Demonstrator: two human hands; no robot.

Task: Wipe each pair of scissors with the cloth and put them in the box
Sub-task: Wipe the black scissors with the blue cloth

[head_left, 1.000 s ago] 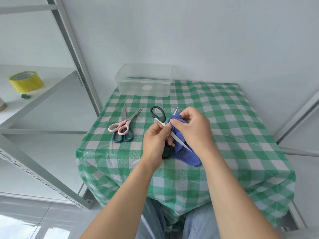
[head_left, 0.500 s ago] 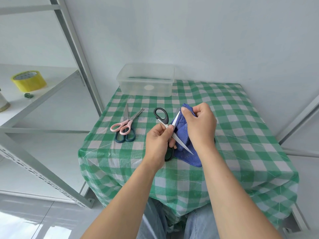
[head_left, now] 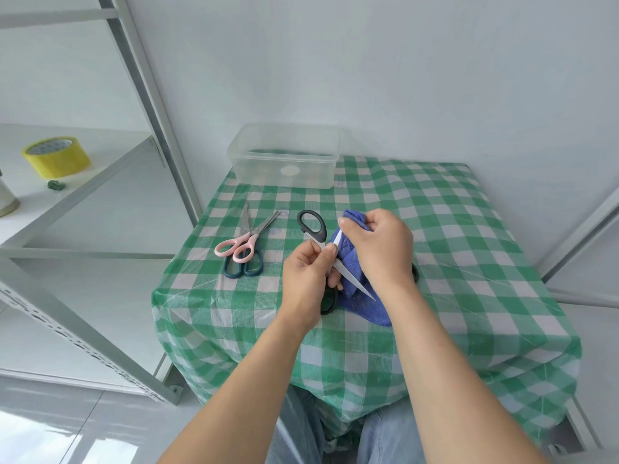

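Above the middle of the table, my left hand [head_left: 306, 279] pinches the black-handled scissors [head_left: 313, 226] near the pivot, blades spread apart. My right hand [head_left: 382, 249] grips the blue cloth [head_left: 355, 283], folded round the upper blade; the lower blade points down to the right over the cloth. The pink-handled scissors [head_left: 239, 246] lie across the dark teal-handled scissors [head_left: 243, 267] on the table's left. The clear plastic box [head_left: 284, 157] stands at the back edge of the table, apart from both hands.
A green-and-white checked cloth covers the small table [head_left: 452, 262]. A grey metal shelf frame [head_left: 150, 95] stands to the left, with a roll of yellow tape [head_left: 55, 157] on its shelf. A white wall lies close behind the box.
My right hand has slid the cloth up along the blade, away from me. The left hand keeps its hold on the black-handled scissors.
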